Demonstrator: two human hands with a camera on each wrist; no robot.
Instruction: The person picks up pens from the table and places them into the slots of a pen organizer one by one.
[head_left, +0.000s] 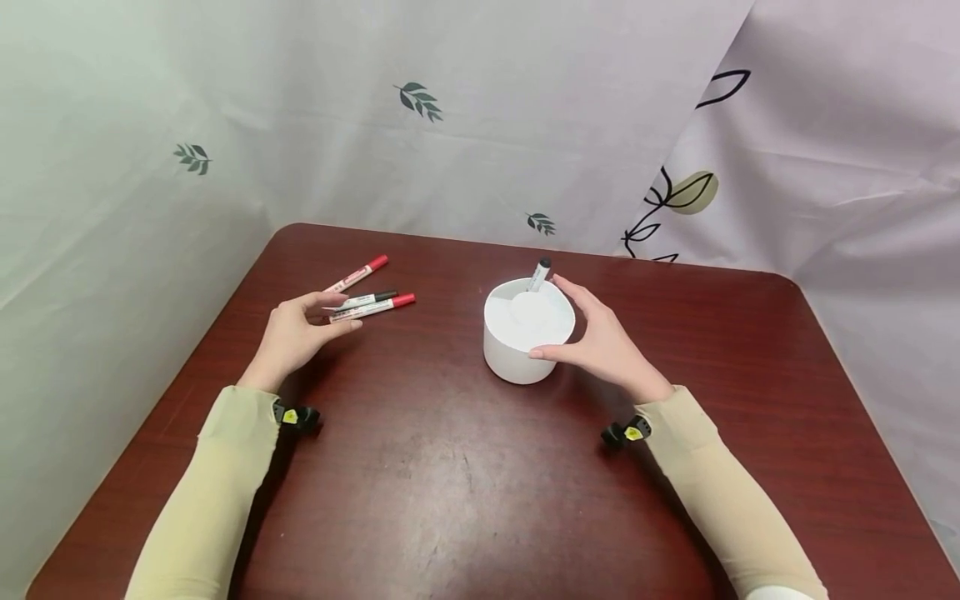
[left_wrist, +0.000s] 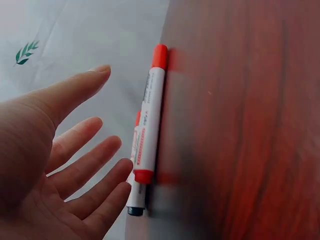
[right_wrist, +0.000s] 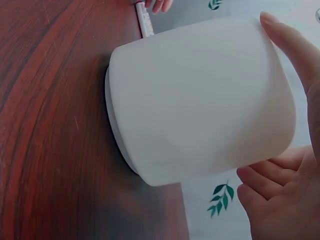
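On the left of the table, my left hand [head_left: 303, 333] hovers at several markers with its fingers apart and nothing between them. Two white markers have red caps: a rear red-capped marker [head_left: 357, 277] and a front red-capped marker [head_left: 378, 307]. Between them lies a black-capped marker [head_left: 366, 300], partly hidden by my fingers. My right hand [head_left: 600, 337] holds a round white container [head_left: 517, 362] from its right side, thumb at the front and fingers at the far rim. Inside, a dark-capped marker [head_left: 538, 275] leans up past the rim.
The dark red-brown wooden table [head_left: 450, 483] has a pale curtain [head_left: 480, 150] with leaf prints behind it and along its sides. Both wrists wear a strap with a small black camera; the left wrist camera [head_left: 300, 417] sits low over the table.
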